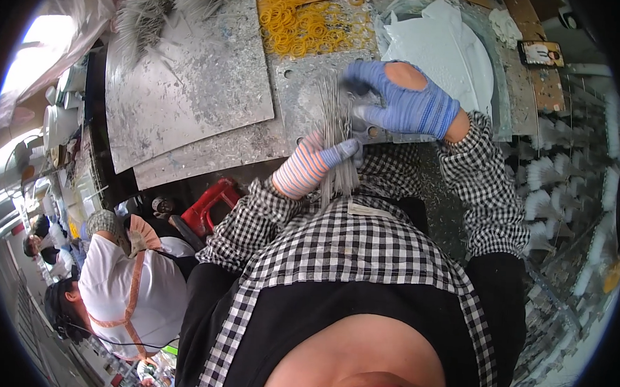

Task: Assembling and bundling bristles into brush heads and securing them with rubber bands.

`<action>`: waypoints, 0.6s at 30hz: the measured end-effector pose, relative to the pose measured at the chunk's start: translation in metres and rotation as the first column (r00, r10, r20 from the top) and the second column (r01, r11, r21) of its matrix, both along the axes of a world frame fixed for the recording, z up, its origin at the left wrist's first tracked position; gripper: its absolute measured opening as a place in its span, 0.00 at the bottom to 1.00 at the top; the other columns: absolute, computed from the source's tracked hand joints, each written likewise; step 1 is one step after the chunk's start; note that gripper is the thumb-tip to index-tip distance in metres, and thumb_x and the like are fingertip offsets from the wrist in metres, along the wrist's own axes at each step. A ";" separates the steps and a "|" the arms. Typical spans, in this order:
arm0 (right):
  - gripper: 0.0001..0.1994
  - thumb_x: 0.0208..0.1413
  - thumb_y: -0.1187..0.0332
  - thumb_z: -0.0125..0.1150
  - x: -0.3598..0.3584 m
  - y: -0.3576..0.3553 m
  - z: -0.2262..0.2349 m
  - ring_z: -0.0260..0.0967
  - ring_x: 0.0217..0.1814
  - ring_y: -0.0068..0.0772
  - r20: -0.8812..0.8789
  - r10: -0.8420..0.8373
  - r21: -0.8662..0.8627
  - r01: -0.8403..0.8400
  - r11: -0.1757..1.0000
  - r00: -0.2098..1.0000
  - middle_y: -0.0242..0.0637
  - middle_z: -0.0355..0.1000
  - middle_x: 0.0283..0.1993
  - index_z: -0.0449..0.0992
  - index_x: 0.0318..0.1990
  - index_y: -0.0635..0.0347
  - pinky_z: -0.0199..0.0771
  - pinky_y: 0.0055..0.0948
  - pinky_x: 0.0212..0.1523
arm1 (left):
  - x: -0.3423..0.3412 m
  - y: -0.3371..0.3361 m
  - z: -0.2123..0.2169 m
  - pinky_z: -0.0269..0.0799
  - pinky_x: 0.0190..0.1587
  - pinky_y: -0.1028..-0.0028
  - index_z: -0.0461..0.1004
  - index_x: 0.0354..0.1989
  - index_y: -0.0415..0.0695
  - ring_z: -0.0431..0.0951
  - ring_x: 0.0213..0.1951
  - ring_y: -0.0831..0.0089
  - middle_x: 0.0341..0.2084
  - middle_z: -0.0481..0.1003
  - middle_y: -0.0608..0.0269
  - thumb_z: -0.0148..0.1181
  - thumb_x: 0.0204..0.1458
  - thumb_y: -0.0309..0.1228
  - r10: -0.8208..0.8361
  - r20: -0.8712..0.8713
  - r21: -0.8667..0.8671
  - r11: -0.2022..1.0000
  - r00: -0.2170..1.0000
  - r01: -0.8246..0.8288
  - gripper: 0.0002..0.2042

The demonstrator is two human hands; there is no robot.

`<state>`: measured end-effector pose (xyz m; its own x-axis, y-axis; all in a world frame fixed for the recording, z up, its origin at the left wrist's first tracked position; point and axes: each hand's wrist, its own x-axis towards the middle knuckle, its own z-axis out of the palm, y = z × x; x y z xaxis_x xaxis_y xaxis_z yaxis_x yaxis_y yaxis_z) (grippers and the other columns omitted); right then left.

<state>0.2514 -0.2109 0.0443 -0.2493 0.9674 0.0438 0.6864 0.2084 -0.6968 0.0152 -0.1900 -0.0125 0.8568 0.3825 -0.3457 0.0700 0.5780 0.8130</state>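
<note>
My left hand [311,164], in a striped orange and blue glove, is closed around the lower part of a bundle of thin grey metal wires [337,125]. The bundle stands nearly upright against my checked apron. My right hand [404,97], in a blue striped glove with a worn hole, rests on the upper part of the same bundle, its fingers curled over the wire tips. Both hands are above a scratched grey metal work plate [190,84].
A heap of yellow rubber bands [307,24] lies at the far edge. White plastic sheeting [441,47] lies right of it. More wire bundles [152,3] lie far left. White tufted pieces [553,176] fill racks at right. Another person [126,282] in white works at lower left.
</note>
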 end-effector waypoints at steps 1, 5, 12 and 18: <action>0.20 0.56 0.63 0.60 -0.009 0.004 -0.008 0.77 0.49 0.46 -0.002 0.011 0.000 -0.011 1.000 1.000 0.45 0.77 0.41 0.76 0.55 0.60 0.77 0.37 0.55 | -0.005 -0.007 -0.005 0.76 0.51 0.66 0.66 0.59 0.40 0.79 0.46 0.68 0.45 0.77 0.55 0.61 0.62 0.34 0.053 -0.027 -0.039 0.998 0.998 -0.054 0.21; 0.20 0.59 0.61 0.59 -0.071 0.013 -0.046 0.78 0.49 0.50 -0.248 -0.015 0.433 0.124 0.893 0.969 0.48 0.78 0.45 0.75 0.56 0.62 0.77 0.38 0.57 | -0.017 -0.028 -0.009 0.74 0.53 0.71 0.67 0.60 0.40 0.76 0.49 0.75 0.47 0.77 0.62 0.62 0.61 0.29 0.152 -0.050 0.076 0.986 0.987 -0.148 0.20; 0.20 0.60 0.58 0.57 -0.111 -0.029 -0.086 0.76 0.49 0.49 -0.318 0.236 0.280 -0.147 0.949 0.918 0.47 0.75 0.50 0.75 0.51 0.66 0.78 0.42 0.50 | -0.052 -0.011 -0.009 0.72 0.58 0.70 0.69 0.60 0.37 0.76 0.53 0.72 0.49 0.77 0.60 0.64 0.58 0.27 -0.059 -0.085 0.140 0.988 0.995 0.071 0.22; 0.22 0.61 0.62 0.58 -0.094 -0.005 -0.018 0.75 0.56 0.46 -0.659 0.061 0.162 0.063 0.985 0.750 0.48 0.75 0.54 0.73 0.60 0.62 0.73 0.39 0.60 | -0.026 0.001 0.000 0.74 0.55 0.70 0.67 0.60 0.38 0.78 0.48 0.69 0.44 0.78 0.56 0.59 0.60 0.33 -0.115 -0.078 0.155 0.980 0.990 0.126 0.22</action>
